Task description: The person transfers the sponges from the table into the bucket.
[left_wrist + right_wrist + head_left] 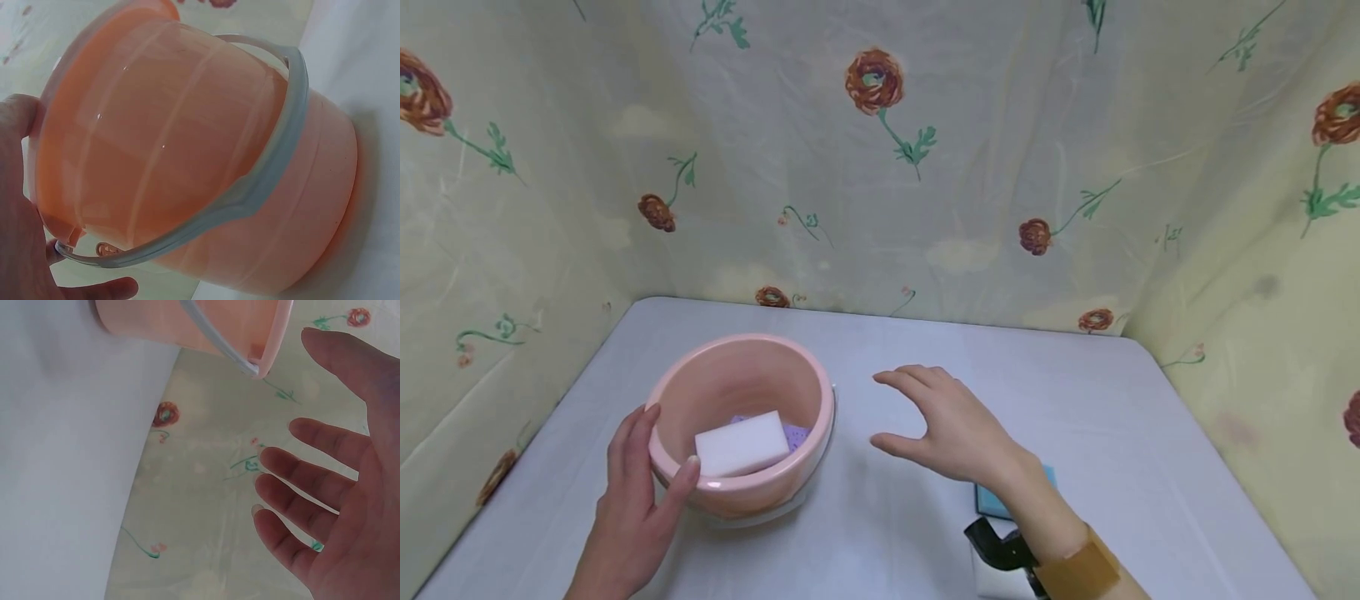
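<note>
A pink bucket (pixel 741 358) stands on the white table, left of the middle, with a grey carrying handle (pixel 275 169) hanging down its outside. Inside lie a white sponge block (pixel 743 444) and, partly hidden under it, a speckled purple sponge (pixel 795 435). My left hand (pixel 636 504) grips the bucket's rim at its near left, thumb and fingertips reaching over the edge. To the right of the bucket my right hand (pixel 943 421) hovers apart from it, fingers spread and nothing in them. Its palm and fingers show in the right wrist view.
Under my right forearm lie a black curved piece (pixel 996 546), a blue flat item (pixel 992 502) and a white item (pixel 996 579), all partly covered. A floral curtain (pixel 962 208) surrounds the table (pixel 880 533) at the back and sides.
</note>
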{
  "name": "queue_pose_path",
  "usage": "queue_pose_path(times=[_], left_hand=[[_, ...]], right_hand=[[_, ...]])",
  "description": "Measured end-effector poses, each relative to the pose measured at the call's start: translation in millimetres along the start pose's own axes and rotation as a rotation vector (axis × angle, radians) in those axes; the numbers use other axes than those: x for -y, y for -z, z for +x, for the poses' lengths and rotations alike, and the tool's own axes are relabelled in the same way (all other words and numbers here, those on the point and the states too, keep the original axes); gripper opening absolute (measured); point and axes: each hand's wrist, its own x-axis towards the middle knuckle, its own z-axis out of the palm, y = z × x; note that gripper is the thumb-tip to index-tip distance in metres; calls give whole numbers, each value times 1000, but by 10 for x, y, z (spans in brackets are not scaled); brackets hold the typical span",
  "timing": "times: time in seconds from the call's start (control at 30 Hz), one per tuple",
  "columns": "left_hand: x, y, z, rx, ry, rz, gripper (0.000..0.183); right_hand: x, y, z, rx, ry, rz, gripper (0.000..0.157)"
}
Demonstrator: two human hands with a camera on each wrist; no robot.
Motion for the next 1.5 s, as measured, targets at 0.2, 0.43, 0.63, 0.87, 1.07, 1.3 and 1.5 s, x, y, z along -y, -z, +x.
queue_pose_path(times=[0.2, 0.43, 0.63, 0.87, 1.07, 1.3, 1.5], left_hand=[[11, 5, -5, -4, -12, 4, 81], [-1, 13, 3, 16, 5, -7, 81], [6, 12, 8, 15, 4, -6, 82], [3, 12, 2, 15, 9, 1, 82], [2, 9, -3, 5, -4, -1, 81], [3, 4, -13, -12, -12, -5, 80], [9, 5, -19, -18, -20, -1, 80]], right_hand=[[-20, -1, -30, -4, -3, -5, 68], [-54, 7, -95, -18, -13, -8, 67], [-96, -14, -138, -19, -23, -1, 66], [-140, -45, -194, -25, -34, 2, 63], [-198, -80, -261, -42, -53, 2, 62], [-273, -122, -311, -54, -59, -3, 62], [-308, -141, -351, -53, -72, 10, 61]])
